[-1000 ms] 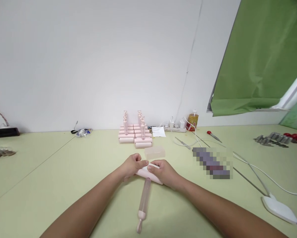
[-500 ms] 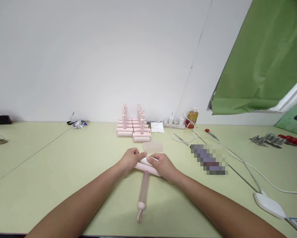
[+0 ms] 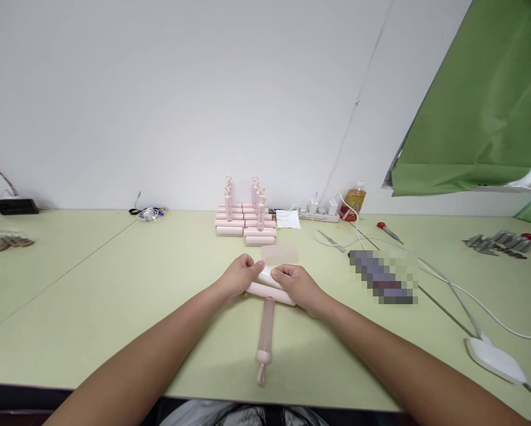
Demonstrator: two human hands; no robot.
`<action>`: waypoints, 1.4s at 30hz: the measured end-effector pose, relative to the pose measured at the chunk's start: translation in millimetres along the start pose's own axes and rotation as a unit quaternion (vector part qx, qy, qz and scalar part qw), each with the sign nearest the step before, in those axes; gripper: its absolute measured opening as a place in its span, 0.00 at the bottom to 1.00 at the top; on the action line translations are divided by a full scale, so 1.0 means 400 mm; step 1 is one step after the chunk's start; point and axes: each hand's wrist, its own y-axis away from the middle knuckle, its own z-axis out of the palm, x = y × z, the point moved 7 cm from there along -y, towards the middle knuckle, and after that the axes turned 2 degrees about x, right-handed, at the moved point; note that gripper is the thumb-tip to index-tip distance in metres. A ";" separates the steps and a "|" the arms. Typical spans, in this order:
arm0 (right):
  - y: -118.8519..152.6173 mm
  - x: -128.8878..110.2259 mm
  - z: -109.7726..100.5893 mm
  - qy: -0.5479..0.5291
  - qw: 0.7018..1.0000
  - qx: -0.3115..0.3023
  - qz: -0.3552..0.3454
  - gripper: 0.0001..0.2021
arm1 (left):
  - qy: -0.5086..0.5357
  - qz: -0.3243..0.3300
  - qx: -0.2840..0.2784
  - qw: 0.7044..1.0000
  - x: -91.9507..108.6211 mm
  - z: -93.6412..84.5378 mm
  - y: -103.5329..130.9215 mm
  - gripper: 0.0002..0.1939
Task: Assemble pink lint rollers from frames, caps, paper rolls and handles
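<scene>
A pink lint roller lies on the green table, its handle (image 3: 266,334) pointing toward me with a loop at the end. My left hand (image 3: 244,274) is closed on the left end of the roller head, thumb on the white roll (image 3: 268,277). My right hand (image 3: 295,285) grips the right end, its thumb also on the roll. The pink head casing (image 3: 272,293) sits along the near side of the roll. Just beyond my hands lies a translucent pink cover (image 3: 279,254), flat on the table.
Several pink rollers (image 3: 260,232) stand in two rows near the wall. To their right are a paper (image 3: 287,219), a power strip (image 3: 319,216) and a bottle (image 3: 353,201). A screwdriver (image 3: 389,232), a blurred-out object (image 3: 381,278) and cables lie at the right.
The view has shifted, so the whole scene sits slightly higher and further right. Both hands keep their hold on the roller head, with little change in their grip.
</scene>
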 end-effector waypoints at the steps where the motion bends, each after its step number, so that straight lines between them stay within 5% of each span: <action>1: 0.001 0.005 0.002 -0.018 0.999 -0.023 0.019 0.17 | 0.006 0.003 -0.009 1.000 -0.006 0.001 -0.003 0.20; 5: 0.000 0.020 -0.005 -0.069 0.993 -0.074 0.062 0.18 | 0.038 0.005 -0.040 0.998 -0.025 0.003 -0.014 0.18; 12: -0.016 -0.014 -0.036 -0.026 0.993 -0.038 -0.113 0.20 | 0.028 0.021 -0.067 0.997 -0.025 -0.014 -0.022 0.14; 21: 0.005 -0.033 -0.044 0.021 0.979 0.076 -0.189 0.19 | -0.062 0.056 -0.078 0.994 -0.019 -0.018 -0.016 0.19; 32: -0.015 -0.009 -0.041 -0.041 0.992 0.013 -0.120 0.22 | -0.074 0.147 -0.064 0.984 0.005 -0.019 -0.005 0.22; 42: -0.028 -0.011 -0.074 -0.160 0.984 0.008 -0.080 0.19 | -0.155 0.076 -0.065 0.983 -0.015 -0.042 -0.021 0.27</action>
